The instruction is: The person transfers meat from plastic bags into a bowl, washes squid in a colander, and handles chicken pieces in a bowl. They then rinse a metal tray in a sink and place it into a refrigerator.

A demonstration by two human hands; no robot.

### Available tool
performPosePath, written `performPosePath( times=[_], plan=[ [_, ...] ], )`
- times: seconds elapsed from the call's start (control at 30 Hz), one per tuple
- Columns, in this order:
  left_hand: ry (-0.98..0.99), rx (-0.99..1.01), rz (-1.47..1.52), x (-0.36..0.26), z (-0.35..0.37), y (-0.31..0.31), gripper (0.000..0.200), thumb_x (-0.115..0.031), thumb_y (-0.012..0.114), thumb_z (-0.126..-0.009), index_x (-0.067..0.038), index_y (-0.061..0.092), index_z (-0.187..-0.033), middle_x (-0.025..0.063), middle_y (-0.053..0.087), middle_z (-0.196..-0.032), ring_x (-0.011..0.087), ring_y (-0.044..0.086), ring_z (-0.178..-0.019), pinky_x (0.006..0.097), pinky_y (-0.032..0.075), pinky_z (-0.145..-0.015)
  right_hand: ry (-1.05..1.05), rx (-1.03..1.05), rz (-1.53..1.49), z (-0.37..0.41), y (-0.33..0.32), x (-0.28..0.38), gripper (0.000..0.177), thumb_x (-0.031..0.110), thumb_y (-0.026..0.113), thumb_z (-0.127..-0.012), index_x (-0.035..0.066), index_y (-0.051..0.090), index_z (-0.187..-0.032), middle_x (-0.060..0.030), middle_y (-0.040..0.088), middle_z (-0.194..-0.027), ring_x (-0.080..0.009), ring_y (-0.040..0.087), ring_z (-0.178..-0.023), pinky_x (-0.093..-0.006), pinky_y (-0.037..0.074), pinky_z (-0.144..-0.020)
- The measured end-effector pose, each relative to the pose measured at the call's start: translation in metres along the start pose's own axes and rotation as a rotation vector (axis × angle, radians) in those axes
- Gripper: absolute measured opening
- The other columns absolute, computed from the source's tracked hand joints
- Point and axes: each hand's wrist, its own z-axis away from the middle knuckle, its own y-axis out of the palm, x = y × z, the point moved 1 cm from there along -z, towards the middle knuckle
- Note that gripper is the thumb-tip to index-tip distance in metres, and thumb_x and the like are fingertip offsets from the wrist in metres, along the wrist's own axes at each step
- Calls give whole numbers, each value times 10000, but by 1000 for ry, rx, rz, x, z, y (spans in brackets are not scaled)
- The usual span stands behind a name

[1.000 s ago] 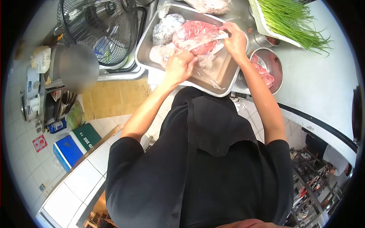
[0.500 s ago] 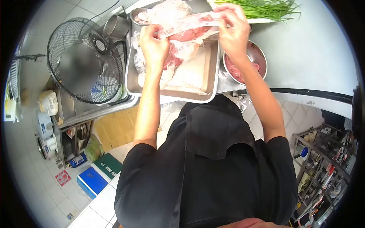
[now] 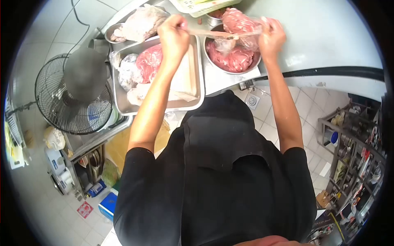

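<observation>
Over a round steel bowl (image 3: 208,58), my two hands stretch a clear plastic bag (image 3: 205,33) between them. My left hand (image 3: 174,36) grips one end of its edge, above the right side of a steel tray (image 3: 200,88). My right hand (image 3: 271,37) is closed on the other end, beyond the bowl's right rim. A pink clump of raw meat (image 3: 239,22) hangs in or against the bag near my right hand. More sliced raw meat (image 3: 232,59) lies in the bowl below. In the tray are a red piece of meat (image 3: 150,61) and a crumpled plastic bag (image 3: 129,70).
A small steel bowl (image 3: 110,33) and a large pale, bagged lump of meat (image 3: 141,22) stand behind the tray. A light green basket (image 3: 193,9) is at the back. A black-caged fan (image 3: 45,94) stands at left, a metal rack (image 3: 349,151) at right.
Both hands and the bag have shifted from above the tray to above the round bowl on the right. The clump of meat now hangs by my right hand. My view has also moved.
</observation>
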Motion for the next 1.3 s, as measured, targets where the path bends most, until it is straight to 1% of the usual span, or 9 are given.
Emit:
performPosePath(
  times=[0.27, 0.37, 0.47, 0.63, 0.7, 0.9, 1.03, 1.17, 1.3],
  plan=[
    [171, 335, 240, -36, 49, 44, 448, 175, 410, -596, -21, 592, -956, 131, 601, -812, 256, 598, -770, 331, 478, -710, -99, 284, 94, -28, -24, 50, 119, 68, 605, -735, -29, 563, -681, -119, 552, -684, -253, 514, -564, -339, 404, -521],
    [77, 416, 123, -18, 59, 74, 353, 86, 496, -665, -16, 592, -989, 162, 616, -888, 307, 603, -831, 358, 475, -756, -449, 436, 302, -13, 6, 53, 103, 108, 573, -680, 7, 572, -667, -131, 527, -681, -300, 548, -615, -379, 443, -559],
    [56, 519, 133, 43, 75, 119, 225, -164, 573, -735, -10, 615, -893, 217, 617, -925, 363, 603, -866, 390, 483, -743, -293, 690, 368, 48, 56, 37, 92, 112, 582, -662, 31, 600, -702, -117, 569, -867, -275, 577, -725, -400, 464, -629],
    [-194, 400, 66, 21, 71, 93, 193, 15, 538, -665, 24, 637, -830, 210, 608, -789, 354, 604, -758, 392, 480, -693, -501, 341, 36, 31, 4, 33, 129, 185, 635, -740, 58, 614, -753, -126, 584, -874, -274, 596, -756, -365, 473, -662],
    [-228, 395, 74, 17, 74, 91, 219, 29, 522, -650, 8, 640, -833, 190, 618, -810, 342, 607, -762, 386, 482, -699, 57, 464, 192, 8, -9, 1, 265, 327, 618, -790, 67, 647, -836, -149, 615, -864, -290, 604, -801, -356, 473, -697],
    [-328, 512, 149, 14, 78, 91, 329, 92, 473, -624, -9, 614, -904, 161, 626, -779, 260, 622, -722, 339, 483, -652, 356, 947, 405, -42, 38, -73, 550, 481, 458, -849, -17, 622, -1015, -236, 620, -970, -368, 575, -971, -385, 431, -843],
    [-374, 432, 260, 14, 74, 95, 350, 108, 451, -652, 2, 592, -954, 136, 633, -769, 244, 617, -701, 313, 485, -634, 533, 962, 237, -38, 83, -116, 527, 439, 541, -848, -72, 629, -940, -175, 654, -860, -254, 622, -795, -341, 476, -720],
    [-1058, 297, 1428, -3, 65, 105, 586, 179, 308, -734, -49, 391, -1267, 156, 580, -950, 195, 566, -663, 294, 496, -594, 829, 743, -372, -34, 85, -108, 267, 174, 565, -860, -68, 621, -957, -106, 644, -820, -153, 592, -752, -270, 472, -670],
    [-979, 331, 1616, -30, 48, 111, 603, 190, 280, -721, -46, 400, -1263, 161, 569, -910, 183, 556, -651, 297, 500, -584, 715, 449, -445, -49, 46, -48, 179, 83, 576, -840, -49, 614, -954, -49, 608, -778, -102, 528, -657, -226, 439, -617]
  ],
)
